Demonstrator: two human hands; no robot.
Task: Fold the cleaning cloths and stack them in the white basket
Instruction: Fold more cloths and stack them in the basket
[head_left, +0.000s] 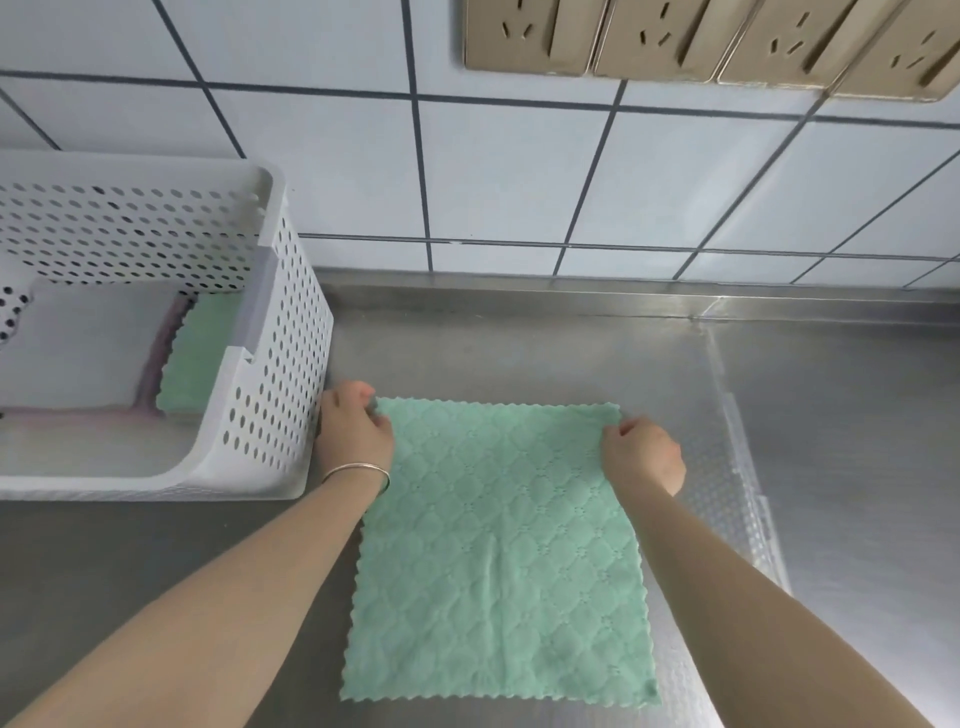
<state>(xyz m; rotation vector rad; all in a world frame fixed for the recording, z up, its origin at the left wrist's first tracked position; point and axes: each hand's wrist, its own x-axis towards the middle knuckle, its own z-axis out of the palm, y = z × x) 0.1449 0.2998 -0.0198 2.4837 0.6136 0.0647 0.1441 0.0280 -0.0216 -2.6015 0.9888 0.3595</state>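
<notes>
A green quilted cleaning cloth (498, 551) lies spread flat and square on the steel counter in front of me. My left hand (356, 426), with a thin bangle on the wrist, pinches the cloth's far left corner. My right hand (644, 454) pinches its far right corner. To the left stands the white perforated basket (283, 364). Inside it a folded green cloth (200, 358) lies on top of folded pinkish cloths (156, 364) against the basket's right wall.
The steel counter (519, 348) meets a white tiled wall (519, 182) close behind the cloth. A raised seam (743, 441) runs down the counter just right of the cloth. Gold-coloured socket plates (675, 41) hang on the wall above.
</notes>
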